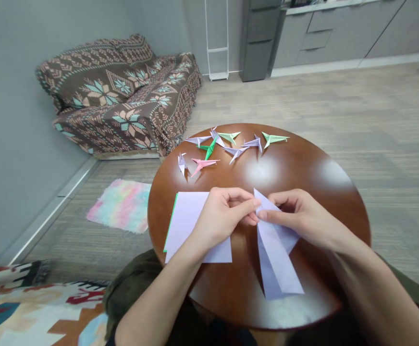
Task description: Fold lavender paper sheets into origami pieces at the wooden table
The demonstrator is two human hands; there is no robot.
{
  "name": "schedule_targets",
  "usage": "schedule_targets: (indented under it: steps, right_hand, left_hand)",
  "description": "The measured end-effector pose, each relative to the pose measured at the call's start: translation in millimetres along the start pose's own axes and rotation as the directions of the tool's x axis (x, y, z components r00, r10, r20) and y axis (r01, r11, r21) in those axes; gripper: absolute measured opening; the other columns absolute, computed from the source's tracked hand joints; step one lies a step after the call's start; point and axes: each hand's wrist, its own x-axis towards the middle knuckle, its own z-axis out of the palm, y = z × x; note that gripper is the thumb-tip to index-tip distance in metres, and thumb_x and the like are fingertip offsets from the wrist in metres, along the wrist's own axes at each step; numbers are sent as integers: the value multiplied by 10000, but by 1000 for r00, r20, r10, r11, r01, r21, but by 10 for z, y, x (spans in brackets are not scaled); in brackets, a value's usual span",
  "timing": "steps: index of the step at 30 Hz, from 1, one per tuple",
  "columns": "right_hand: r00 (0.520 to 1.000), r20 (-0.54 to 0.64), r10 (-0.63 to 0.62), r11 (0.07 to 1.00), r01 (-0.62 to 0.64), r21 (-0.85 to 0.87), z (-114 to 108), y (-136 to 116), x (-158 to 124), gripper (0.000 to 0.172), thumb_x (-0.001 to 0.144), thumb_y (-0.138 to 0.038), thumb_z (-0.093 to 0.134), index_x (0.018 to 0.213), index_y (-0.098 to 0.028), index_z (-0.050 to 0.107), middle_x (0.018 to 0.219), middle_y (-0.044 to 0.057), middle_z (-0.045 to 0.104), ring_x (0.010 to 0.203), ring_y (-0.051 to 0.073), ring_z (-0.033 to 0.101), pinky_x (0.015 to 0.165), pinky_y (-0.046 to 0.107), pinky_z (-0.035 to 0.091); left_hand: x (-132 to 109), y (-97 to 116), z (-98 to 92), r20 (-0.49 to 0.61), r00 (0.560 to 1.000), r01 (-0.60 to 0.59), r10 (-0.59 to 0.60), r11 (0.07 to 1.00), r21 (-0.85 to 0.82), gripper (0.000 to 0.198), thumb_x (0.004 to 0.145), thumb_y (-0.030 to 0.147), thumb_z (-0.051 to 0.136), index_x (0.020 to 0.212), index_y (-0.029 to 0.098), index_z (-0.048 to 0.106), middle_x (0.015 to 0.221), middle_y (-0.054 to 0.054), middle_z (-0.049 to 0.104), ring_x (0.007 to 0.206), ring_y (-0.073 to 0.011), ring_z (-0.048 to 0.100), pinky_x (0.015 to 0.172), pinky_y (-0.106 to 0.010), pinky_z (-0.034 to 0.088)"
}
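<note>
A partly folded lilac paper [277, 262] is held between both hands above the round brown table, its pointed tip up and its wide flaps hanging toward me. My left hand [227, 214] pinches the paper's left edge near the tip. The thumb and fingers of my right hand [299, 214] grip it from the right, just below the tip. Under my left forearm lies a stack of lilac sheets [188, 211], with a green edge showing at its left.
Several folded paper figures, among them a pink one [203, 165] and a green one [209, 148], stand at the far side of the table [314, 178]. Beyond are a covered sofa [123, 105], a pastel rug [121, 206] and grey cabinets [317, 36].
</note>
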Motion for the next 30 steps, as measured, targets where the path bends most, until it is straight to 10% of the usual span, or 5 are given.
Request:
schedule_targets:
  steps: [15,30]
  right_hand:
    - [998,18,-52,995,54,-87,42,4,7,347,840,-398,759,671,-149,586,634,-39,462,596,93,396,546,242,284]
    - [1000,-6,-31,998,30,-53,41,20,23,322,788,-413,817,725,-126,686,644,-24,522,593,98,422,537,240,298]
  left_hand:
    - [24,-44,32,-121,987,-112,106,993,-45,127,790,220,799,736,121,739,572,6,669,519,-74,591,541,-162,503]
    - [34,-28,-25,-5,999,-50,50,999,6,227,771,322,858,746,116,766,594,-9,682,542,-84,609,568,-179,496]
